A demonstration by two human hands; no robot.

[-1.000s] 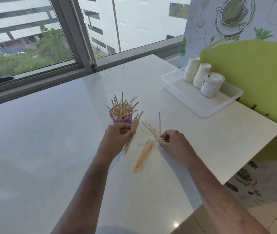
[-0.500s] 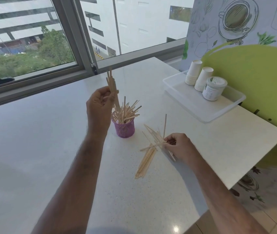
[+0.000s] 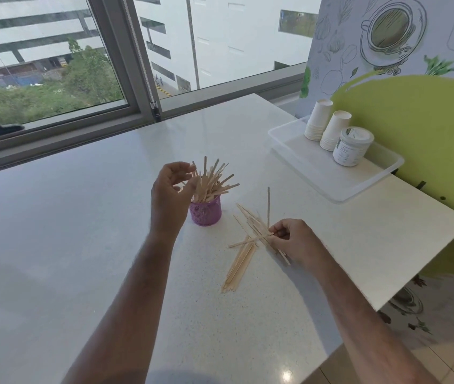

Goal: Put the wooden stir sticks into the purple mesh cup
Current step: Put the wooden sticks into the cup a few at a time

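premises appeared to be an office pantry or café corner: wall mural (image 3: 392, 40) depicted a coffee cup and herbs; a clear tray (image 3: 339, 187) held stacked paper cups (image 3: 317, 120); a white counter (image 3: 81, 245) stood beside an upper-floor window (image 3: 54, 56).

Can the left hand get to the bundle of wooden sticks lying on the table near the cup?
Probably yes. The left hand is open beside the purple mesh cup, and the bundle of loose wooden stir sticks lies on bare white table with nothing between.
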